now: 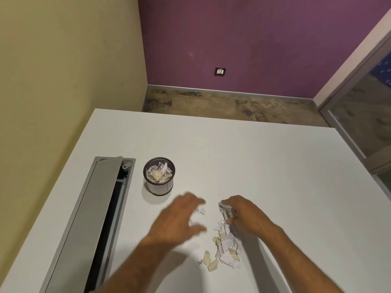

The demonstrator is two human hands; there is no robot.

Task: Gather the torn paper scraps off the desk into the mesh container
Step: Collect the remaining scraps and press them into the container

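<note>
Step in hand: collecting scraps (227, 246), which lie in a loose pile on the counter (275, 166) near its front edge, just beside the right hand (245, 216); the cup (159, 176), well left of the pile, already holds some. Right grip curled around a bunch of scraps at the pile's top; left hand (179, 218) blurred, fingers spread, holding nothing. Next move probably calls for carrying the bunch over the cup rim without shedding bits.

Left hand (179, 218) motion-blurred, finger outlines smeared. Right hand (246, 216) fingertips hidden behind crumpled white paper scraps (227, 242); grip unclear. Print on scraps too small to read. Both forearms cut off at bottom edge. Grey metal cable-tray flap (88, 218) along white desk's (254, 161) left edge cut off at bottom.
</note>
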